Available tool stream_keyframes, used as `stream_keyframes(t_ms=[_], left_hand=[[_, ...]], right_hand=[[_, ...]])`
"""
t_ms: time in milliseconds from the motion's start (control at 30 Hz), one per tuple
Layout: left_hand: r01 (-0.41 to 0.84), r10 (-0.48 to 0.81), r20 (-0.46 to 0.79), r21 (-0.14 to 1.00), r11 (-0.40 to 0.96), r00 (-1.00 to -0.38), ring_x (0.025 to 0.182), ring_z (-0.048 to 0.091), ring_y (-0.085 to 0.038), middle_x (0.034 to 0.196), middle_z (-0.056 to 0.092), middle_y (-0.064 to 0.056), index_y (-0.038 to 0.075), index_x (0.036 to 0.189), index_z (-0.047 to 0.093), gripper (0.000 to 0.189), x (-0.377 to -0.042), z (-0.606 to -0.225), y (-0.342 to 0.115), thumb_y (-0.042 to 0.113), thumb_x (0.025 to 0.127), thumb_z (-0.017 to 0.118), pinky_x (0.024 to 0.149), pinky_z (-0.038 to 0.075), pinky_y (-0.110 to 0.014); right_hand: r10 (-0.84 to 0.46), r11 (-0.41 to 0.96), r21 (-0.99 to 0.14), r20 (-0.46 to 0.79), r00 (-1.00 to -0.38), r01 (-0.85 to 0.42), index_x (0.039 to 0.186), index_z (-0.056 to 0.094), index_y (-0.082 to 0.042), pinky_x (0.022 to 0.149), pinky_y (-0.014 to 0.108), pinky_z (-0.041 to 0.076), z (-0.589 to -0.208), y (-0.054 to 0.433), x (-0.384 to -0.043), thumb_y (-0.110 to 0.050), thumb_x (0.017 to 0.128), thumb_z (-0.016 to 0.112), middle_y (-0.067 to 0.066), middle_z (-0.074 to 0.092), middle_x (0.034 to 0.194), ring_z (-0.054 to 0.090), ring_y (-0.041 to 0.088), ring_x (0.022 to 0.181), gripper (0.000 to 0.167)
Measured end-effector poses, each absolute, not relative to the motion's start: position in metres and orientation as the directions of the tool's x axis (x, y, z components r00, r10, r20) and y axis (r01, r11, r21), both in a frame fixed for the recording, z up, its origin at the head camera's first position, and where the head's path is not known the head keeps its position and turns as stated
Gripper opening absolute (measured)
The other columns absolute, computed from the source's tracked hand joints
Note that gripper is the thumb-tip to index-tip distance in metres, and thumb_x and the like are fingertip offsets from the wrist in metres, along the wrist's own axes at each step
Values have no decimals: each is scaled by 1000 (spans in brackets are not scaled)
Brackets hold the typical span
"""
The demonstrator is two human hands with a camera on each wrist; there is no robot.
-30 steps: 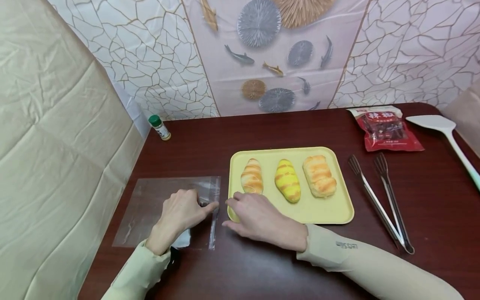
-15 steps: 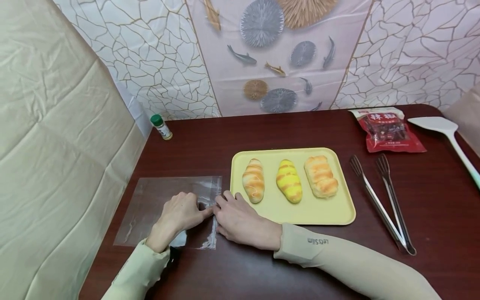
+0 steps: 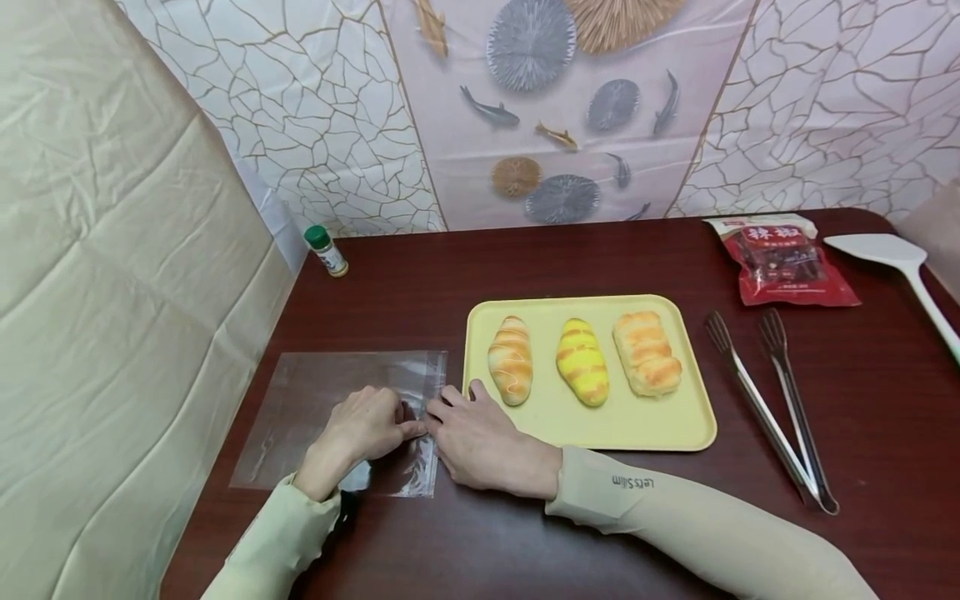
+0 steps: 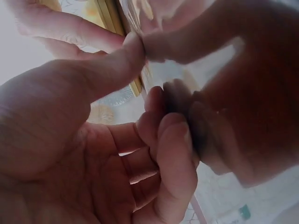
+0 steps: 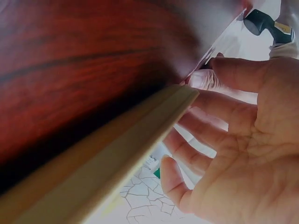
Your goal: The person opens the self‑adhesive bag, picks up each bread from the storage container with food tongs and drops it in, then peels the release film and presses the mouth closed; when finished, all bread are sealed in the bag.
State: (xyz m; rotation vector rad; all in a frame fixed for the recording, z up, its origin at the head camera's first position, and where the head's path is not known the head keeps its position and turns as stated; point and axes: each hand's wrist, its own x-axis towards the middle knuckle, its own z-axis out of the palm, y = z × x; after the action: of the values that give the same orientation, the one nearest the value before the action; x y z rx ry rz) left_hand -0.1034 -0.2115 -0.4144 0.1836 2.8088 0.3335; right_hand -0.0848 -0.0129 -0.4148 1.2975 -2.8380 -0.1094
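Observation:
A clear plastic bag (image 3: 300,417) lies flat on the dark table, its seal strip (image 3: 426,479) on the right. My left hand (image 3: 363,425) rests on the bag near that strip; in the left wrist view its thumb (image 4: 128,53) touches the surface, apart from the bent fingers (image 4: 175,149). My right hand (image 3: 483,437) reaches over the tray's near-left corner, its fingers at the bag's strip close to the left thumb. In the right wrist view the right thumb (image 5: 233,72) and fingers stand apart; the index fingertip is hidden by the tray edge (image 5: 140,144).
The yellow tray (image 3: 540,429) holds a striped bread (image 3: 510,362), a yellow bread (image 3: 582,362) and a lumpy bread (image 3: 647,354). Metal tongs (image 3: 783,417) lie right of it. Behind are a red packet (image 3: 783,262), a white spatula (image 3: 881,248) and a green-capped bottle (image 3: 327,252).
My right hand has moved left from over the tray's corner to the bag's strip, meeting the left thumb. The left hand stays on the bag with its thumb drawn in slightly.

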Motion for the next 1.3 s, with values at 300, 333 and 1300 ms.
stream_keyframes(t_ms=[300, 333, 1300], left_hand=[[221, 269, -215, 224, 949, -939, 59, 56, -12, 61, 58, 12, 32, 66, 59, 40, -128, -486, -247, 49, 93, 83, 56, 43, -34], [235, 280, -205, 219, 947, -938, 58, 55, -11, 61, 58, 12, 33, 67, 59, 39, -128, -489, -248, 49, 94, 82, 56, 43, -34], [309, 372, -169, 308, 900, -913, 55, 48, -7, 63, 50, 12, 29, 82, 55, 27, -124, -483, -246, 32, 109, 63, 53, 39, -29]], right_hand=[[-752, 656, 81, -13, -659, -750, 129, 75, -25, 93, 40, 42, -416, -11, -83, -43, 105, 65, -11, 67, 134, 56, 15, 125, 31], [-752, 656, 83, -13, -659, -750, 130, 75, -25, 93, 40, 42, -416, -11, -83, -43, 105, 65, -11, 67, 134, 56, 14, 124, 32], [-780, 622, 129, 15, -626, -772, 134, 74, -24, 90, 43, 44, -417, -5, -82, -45, 103, 66, -8, 68, 132, 56, 15, 122, 39]])
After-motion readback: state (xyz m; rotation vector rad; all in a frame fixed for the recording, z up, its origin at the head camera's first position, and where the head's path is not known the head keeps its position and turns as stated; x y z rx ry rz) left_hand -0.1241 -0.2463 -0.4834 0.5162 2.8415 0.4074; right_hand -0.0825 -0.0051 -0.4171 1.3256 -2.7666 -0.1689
